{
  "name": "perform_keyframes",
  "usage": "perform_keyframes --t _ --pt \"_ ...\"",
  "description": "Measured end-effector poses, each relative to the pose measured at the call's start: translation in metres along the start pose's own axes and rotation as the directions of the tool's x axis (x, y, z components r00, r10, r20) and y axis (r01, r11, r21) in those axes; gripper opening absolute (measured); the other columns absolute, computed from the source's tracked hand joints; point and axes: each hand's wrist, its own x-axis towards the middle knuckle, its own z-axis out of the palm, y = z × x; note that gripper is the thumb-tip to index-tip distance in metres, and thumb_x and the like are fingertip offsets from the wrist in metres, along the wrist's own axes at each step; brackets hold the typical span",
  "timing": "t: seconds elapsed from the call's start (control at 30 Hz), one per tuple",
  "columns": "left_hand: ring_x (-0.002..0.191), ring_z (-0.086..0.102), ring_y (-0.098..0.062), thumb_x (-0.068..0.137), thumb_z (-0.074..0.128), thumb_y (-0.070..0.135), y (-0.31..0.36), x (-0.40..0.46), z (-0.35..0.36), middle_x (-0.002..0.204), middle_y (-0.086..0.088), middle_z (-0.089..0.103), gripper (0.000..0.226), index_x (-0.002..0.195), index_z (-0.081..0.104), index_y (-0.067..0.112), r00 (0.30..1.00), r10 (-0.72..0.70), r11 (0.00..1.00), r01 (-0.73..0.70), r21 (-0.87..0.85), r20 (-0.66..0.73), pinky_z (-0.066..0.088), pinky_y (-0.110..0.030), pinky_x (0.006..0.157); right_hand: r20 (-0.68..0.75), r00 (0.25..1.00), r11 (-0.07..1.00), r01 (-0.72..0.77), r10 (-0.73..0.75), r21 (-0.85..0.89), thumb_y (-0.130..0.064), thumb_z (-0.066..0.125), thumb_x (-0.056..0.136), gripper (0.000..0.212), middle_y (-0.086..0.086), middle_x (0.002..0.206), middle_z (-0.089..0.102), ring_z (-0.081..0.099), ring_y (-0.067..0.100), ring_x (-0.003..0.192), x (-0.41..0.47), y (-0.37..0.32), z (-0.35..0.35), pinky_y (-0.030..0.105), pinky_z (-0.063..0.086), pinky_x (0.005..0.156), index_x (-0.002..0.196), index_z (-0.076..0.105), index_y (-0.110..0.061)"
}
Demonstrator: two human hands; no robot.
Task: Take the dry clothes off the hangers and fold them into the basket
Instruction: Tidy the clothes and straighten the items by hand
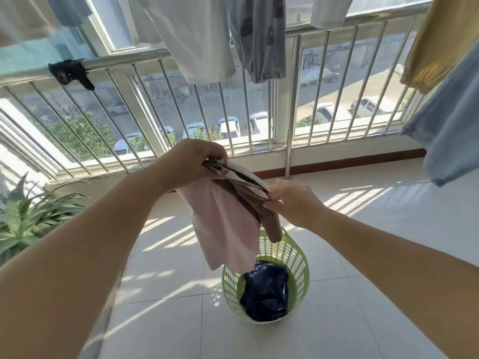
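A pink and brown garment [228, 218] hangs folded between my hands above the green plastic basket [298, 257] on the floor. My left hand [191, 161] grips its upper left end. My right hand [293, 200] pinches the right end of the folded edge. A dark navy garment [267, 291] lies inside the basket. More clothes hang overhead: a white piece [197, 40], a grey patterned piece [259, 37], a yellow one [440, 40] and a light blue one [451, 120] at the right.
A steel railing [145, 58] and windows run across the far side, with a dark rag [70, 72] draped on the rail. Green potted plants [33, 216] stand at the left. The floor is pale tile [363, 294].
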Motion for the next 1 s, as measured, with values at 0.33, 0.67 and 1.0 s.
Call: perform_keyframes --t 0.33,0.67,1.0 --pt "0.078 0.049 -0.021 0.076 0.074 0.013 -0.018 -0.013 0.038 0.075 -0.005 0.053 0.023 0.092 0.061 0.002 0.957 -0.289 0.956 0.289 -0.040 0.025 0.035 -0.023 0.066 -0.150 0.987 0.927 0.113 -0.063 0.357 -0.011 0.069 0.080 0.034 -0.008 0.079 0.060 0.057 0.012 0.074 0.019 0.047 -0.026 0.024 0.038 0.068 0.111 0.057 -0.021" --pt "0.069 0.049 -0.016 0.082 0.064 0.008 -0.045 -0.002 0.158 0.072 0.002 0.055 0.014 0.096 0.066 0.010 0.899 -0.359 0.910 0.397 -0.120 0.251 0.032 -0.024 0.059 0.107 0.994 0.957 0.042 -0.011 -0.286 -0.031 0.060 0.089 0.022 0.000 0.109 0.059 0.054 0.022 0.105 0.047 0.084 0.036 0.033 0.043 0.079 0.108 0.068 -0.030" --pt "0.082 0.053 -0.018 0.086 0.057 0.006 -0.093 0.017 0.278 0.087 0.001 0.063 0.018 0.099 0.067 0.014 0.886 -0.228 0.936 0.315 -0.161 0.404 0.038 -0.022 0.063 0.291 0.953 0.996 -0.066 0.081 -0.063 -0.035 0.070 0.080 0.030 0.003 0.089 0.059 0.051 0.021 0.075 0.085 0.129 0.155 0.027 0.040 0.065 0.100 0.056 -0.018"
